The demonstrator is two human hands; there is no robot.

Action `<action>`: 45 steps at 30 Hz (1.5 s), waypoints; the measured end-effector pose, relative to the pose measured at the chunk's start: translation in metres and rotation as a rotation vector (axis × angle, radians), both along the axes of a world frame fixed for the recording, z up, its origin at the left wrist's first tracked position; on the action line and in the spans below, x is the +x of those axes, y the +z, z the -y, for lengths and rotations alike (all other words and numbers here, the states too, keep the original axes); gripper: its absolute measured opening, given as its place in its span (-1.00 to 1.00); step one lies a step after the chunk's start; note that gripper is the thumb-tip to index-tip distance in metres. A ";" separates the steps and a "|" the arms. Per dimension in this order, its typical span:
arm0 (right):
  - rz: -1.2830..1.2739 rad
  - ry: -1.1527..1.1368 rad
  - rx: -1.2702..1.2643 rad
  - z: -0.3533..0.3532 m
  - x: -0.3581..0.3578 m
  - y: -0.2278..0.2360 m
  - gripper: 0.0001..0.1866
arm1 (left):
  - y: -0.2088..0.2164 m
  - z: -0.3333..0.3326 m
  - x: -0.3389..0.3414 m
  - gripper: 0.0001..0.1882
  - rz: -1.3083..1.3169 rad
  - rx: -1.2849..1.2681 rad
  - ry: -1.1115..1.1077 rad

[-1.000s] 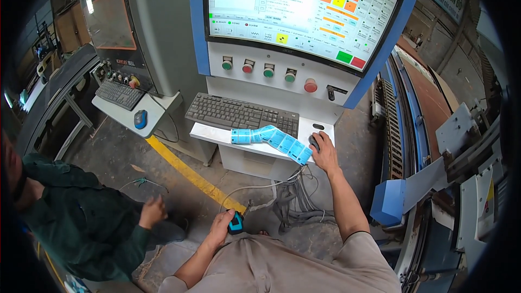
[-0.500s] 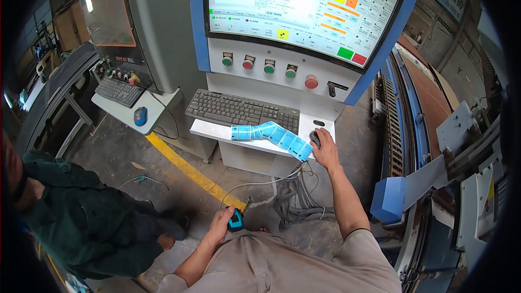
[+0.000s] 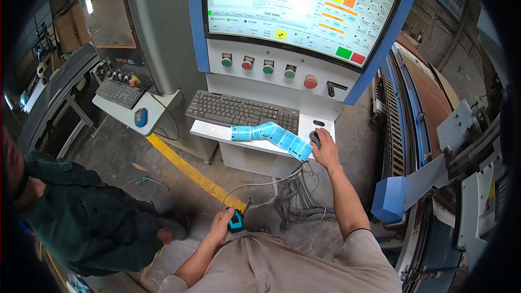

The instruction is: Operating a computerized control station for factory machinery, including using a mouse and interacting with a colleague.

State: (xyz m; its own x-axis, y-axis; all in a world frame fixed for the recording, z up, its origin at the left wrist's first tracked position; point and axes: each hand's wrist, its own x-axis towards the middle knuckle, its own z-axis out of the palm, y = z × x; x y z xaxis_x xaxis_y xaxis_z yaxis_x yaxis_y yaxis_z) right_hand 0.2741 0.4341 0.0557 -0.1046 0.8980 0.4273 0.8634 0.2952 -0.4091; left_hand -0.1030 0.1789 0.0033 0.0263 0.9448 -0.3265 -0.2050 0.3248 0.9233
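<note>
My right hand rests over a dark computer mouse at the right end of the white keyboard shelf, its fingers curved round it. Down by my waist, my left hand is closed on a teal-and-black tape measure. A bent strip of light-blue printed labels lies along the shelf's front edge and reaches close to the mouse. Behind the strip sits a black keyboard. Above them a lit control screen shows lists and coloured buttons.
Below the screen are several push buttons and a red emergency stop. Grey cables hang to the floor beneath the shelf. A co-worker in a dark green jacket stands at left. Another control cabinet stands beyond; blue machinery is at right.
The head view has shifted very slightly. Both of my hands keep their places, and the labels have not moved.
</note>
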 end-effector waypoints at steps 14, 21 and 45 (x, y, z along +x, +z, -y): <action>0.018 0.006 -0.005 0.002 0.000 0.001 -0.41 | 0.001 0.000 0.002 -0.48 -0.010 -0.007 0.012; 0.010 0.013 -0.002 0.001 0.001 0.000 -0.42 | 0.007 -0.001 0.001 -0.48 -0.036 -0.008 0.002; 0.003 -0.015 -0.007 0.003 0.000 0.000 -0.43 | 0.004 -0.002 0.000 -0.49 0.032 -0.010 0.009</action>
State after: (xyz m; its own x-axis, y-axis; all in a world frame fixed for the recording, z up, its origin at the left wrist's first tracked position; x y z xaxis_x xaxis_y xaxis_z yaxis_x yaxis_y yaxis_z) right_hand 0.2740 0.4308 0.0557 -0.0920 0.9024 0.4210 0.8688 0.2794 -0.4089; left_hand -0.1028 0.1811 0.0076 0.0286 0.9417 -0.3351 -0.2377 0.3320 0.9128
